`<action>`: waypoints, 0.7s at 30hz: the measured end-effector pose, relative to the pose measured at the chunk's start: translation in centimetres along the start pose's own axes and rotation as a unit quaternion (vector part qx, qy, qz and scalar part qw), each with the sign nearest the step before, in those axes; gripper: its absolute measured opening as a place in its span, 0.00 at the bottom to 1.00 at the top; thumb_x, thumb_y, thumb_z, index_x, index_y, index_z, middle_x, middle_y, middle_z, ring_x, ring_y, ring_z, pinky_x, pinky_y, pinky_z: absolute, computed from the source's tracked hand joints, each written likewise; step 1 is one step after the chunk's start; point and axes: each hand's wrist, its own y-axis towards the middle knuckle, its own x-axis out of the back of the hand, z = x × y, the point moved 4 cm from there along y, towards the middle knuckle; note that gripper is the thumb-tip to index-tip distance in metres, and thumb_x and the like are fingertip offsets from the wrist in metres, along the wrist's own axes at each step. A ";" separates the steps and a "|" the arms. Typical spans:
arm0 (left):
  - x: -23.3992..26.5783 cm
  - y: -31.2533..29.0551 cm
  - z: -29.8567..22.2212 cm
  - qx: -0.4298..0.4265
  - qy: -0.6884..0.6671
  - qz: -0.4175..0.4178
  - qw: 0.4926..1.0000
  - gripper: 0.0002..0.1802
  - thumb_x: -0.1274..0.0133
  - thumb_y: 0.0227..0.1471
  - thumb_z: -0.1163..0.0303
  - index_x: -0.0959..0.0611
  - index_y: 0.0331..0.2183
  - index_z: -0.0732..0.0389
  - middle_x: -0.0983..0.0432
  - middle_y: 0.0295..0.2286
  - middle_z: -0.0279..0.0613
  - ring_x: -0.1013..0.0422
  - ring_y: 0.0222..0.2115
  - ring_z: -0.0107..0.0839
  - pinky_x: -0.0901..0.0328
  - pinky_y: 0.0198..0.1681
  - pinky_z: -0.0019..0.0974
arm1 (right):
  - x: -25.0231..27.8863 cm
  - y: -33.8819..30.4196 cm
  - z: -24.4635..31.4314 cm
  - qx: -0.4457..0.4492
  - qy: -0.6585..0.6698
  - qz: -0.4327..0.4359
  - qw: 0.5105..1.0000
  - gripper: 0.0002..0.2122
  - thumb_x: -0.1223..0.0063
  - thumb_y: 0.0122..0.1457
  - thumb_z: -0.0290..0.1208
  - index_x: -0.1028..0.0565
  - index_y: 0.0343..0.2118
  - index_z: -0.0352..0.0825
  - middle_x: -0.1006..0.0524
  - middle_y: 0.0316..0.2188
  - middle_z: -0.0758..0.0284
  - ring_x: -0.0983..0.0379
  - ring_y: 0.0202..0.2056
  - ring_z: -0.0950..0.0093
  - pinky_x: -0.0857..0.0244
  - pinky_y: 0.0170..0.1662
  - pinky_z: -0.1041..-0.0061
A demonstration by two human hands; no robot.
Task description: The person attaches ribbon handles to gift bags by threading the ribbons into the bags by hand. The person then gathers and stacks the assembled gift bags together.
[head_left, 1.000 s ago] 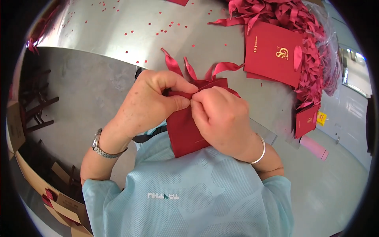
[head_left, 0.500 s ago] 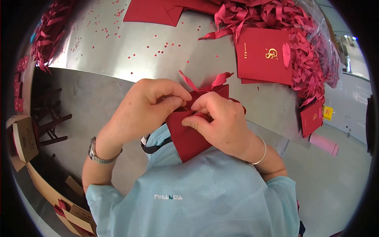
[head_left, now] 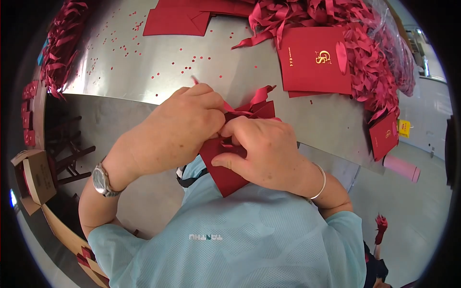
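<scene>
Head: metal table [head_left: 120, 80], grey floor [head_left: 114, 122]

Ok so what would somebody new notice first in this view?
Probably the big heap of ribbons at the upper right of the metal table, with a gold-printed red bag lying against it. Next, in the middle, the left hand and right hand meet at the top of another red bag, just ahead of the pale blue shirt. Tiny red dots speckle the tabletop beyond.
</scene>
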 end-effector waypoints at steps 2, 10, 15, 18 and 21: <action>0.0 0.0 -0.1 -0.009 0.062 -0.001 0.998 0.05 0.47 0.39 0.79 0.22 0.26 0.64 0.29 0.33 0.44 0.33 0.39 0.42 0.36 0.44 0.43 | 0.1 0.1 -0.1 -0.017 -0.020 0.025 0.999 0.16 0.31 0.41 0.37 0.28 0.28 0.36 0.24 0.21 0.69 0.25 0.23 0.70 0.34 0.27 0.71; 3.2 -3.6 6.4 0.144 0.308 -0.168 0.925 0.08 0.50 0.40 0.83 0.23 0.26 0.61 0.29 0.31 0.39 0.33 0.38 0.40 0.37 0.42 0.41 | 0.5 0.2 -1.0 -0.046 -0.040 0.106 0.992 0.17 0.34 0.43 0.34 0.28 0.34 0.35 0.23 0.24 0.66 0.24 0.26 0.67 0.33 0.29 0.69; 2.0 -1.8 1.2 0.115 0.225 -0.335 0.908 0.31 0.50 0.37 0.87 0.26 0.49 0.61 0.26 0.37 0.47 0.31 0.38 0.46 0.36 0.43 0.44 | 0.0 0.4 -1.2 -0.023 -0.058 0.094 0.994 0.15 0.36 0.45 0.30 0.28 0.36 0.34 0.22 0.26 0.65 0.24 0.29 0.66 0.33 0.31 0.69; -1.9 -0.9 -1.2 0.094 0.026 -0.235 0.967 0.32 0.51 0.37 0.88 0.29 0.49 0.68 0.26 0.35 0.49 0.31 0.35 0.48 0.34 0.39 0.45 | 0.6 0.6 -1.1 -0.006 -0.055 0.080 0.995 0.14 0.39 0.46 0.27 0.28 0.37 0.33 0.22 0.29 0.62 0.25 0.31 0.64 0.32 0.33 0.67; -3.3 -0.6 -1.2 0.129 -0.058 -0.171 0.975 0.31 0.53 0.38 0.87 0.31 0.49 0.72 0.26 0.30 0.51 0.32 0.33 0.48 0.35 0.38 0.45 | 3.5 1.4 -2.0 -0.021 0.045 -0.006 0.999 0.13 0.46 0.49 0.22 0.26 0.41 0.32 0.23 0.33 0.57 0.24 0.33 0.63 0.31 0.40 0.69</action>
